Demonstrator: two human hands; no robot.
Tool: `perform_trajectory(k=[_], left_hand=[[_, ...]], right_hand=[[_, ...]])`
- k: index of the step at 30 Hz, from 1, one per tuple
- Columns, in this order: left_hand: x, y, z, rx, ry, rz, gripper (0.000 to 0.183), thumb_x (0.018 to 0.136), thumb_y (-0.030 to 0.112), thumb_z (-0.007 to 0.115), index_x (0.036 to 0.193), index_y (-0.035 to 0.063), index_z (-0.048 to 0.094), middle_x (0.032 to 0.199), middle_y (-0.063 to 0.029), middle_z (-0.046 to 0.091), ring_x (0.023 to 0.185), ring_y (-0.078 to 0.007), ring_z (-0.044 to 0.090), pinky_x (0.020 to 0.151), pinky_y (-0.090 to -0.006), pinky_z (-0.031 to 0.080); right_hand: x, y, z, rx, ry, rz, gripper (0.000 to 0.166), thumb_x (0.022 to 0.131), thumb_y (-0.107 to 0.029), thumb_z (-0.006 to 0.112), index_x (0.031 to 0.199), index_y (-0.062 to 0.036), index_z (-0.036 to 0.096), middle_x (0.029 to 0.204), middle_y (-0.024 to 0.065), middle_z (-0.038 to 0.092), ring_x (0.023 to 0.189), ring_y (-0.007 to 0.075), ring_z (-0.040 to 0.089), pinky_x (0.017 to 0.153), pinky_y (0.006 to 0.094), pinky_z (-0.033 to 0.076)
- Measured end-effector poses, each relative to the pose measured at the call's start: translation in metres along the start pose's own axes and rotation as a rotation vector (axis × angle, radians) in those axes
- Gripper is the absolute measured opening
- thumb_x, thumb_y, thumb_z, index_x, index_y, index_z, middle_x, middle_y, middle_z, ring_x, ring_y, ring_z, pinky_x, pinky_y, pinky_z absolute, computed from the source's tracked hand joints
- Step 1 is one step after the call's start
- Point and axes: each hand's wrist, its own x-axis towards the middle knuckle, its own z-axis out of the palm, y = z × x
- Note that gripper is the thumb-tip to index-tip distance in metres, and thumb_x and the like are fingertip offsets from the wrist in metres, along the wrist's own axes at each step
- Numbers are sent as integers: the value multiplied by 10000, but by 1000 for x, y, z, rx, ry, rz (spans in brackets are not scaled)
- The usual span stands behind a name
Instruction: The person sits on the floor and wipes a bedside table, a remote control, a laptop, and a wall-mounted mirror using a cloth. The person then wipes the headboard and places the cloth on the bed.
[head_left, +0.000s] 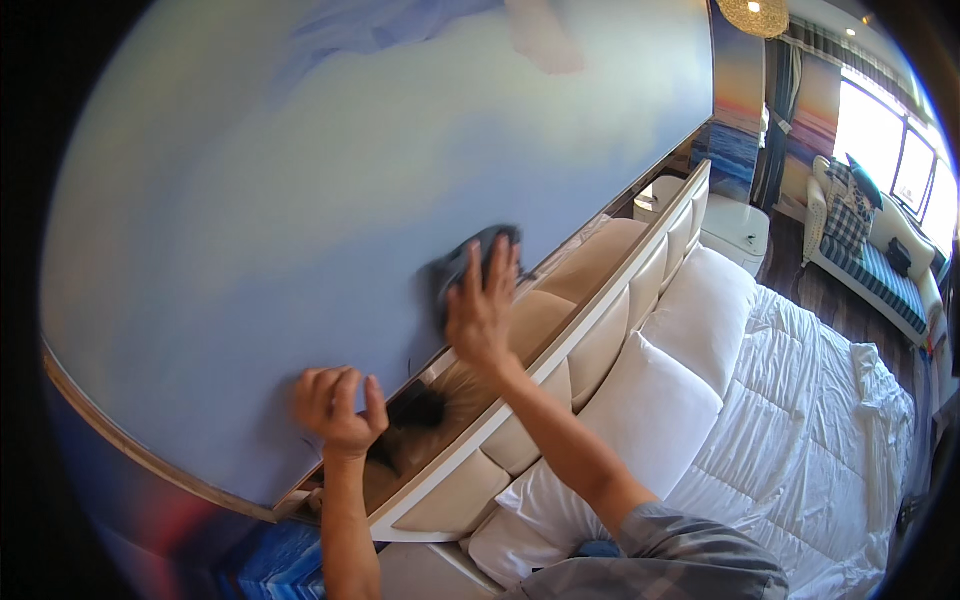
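Note:
My right hand (484, 311) lies flat over a dark grey cloth (491, 247) and presses it to a large painted wall panel (285, 217). The panel bears soft blue and cream tones, with draped fabric and a foot pictured near its top. Lower left, my left hand (341, 409) touches the panel close to its bottom edge, fingers loosely bent, thumb apart, nothing in it. Below the cloth runs a padded beige headboard (596, 337) with a white frame. Behind it, a strip that looks reflective shows tan padding and a dark shape.
White pillows (660, 390) and a rumpled white quilt (795, 442) cover the bed against the headboard. Beyond stands a white nightstand (731, 229). A cream sofa (874, 247) with a striped seat and plaid cushions sits under the window (896, 142). A woven lamp (754, 15) hangs above.

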Motion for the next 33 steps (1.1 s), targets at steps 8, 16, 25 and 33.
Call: perform_trajectory(k=[8,16,25,33], left_hand=[[8,12,43,44,13,39,110,845,168,687,822,82,624,707,-28,601,634,-242,546,591,-377,340],[6,14,39,-44,-27,-11,110,801,144,698,769,77,616,697,-29,593,621,-237,527,609,-370,333],[-20,9,-44,-72,38,-185,53,782,57,657,815,41,620,768,-89,605,722,-295,555,669,-404,428],[-71,-12,-126,0,4,-486,126,840,104,697,781,24,620,721,-99,606,677,-302,559,642,-406,406]], right_hand=[[44,97,1,-36,138,-26,618,992,-206,496,1549,-4,321,1608,338,166,1469,568,140,1196,597,147],[94,48,12,-67,223,41,578,1011,-280,497,1534,-62,384,1610,305,211,1462,558,180,1185,602,165],[58,-88,6,101,-52,-437,663,863,-363,689,1478,-193,509,1617,234,267,1487,503,192,1184,615,182],[148,-34,23,-22,309,80,555,1038,-383,447,1511,-93,443,1604,262,274,1459,540,210,1177,615,179]])
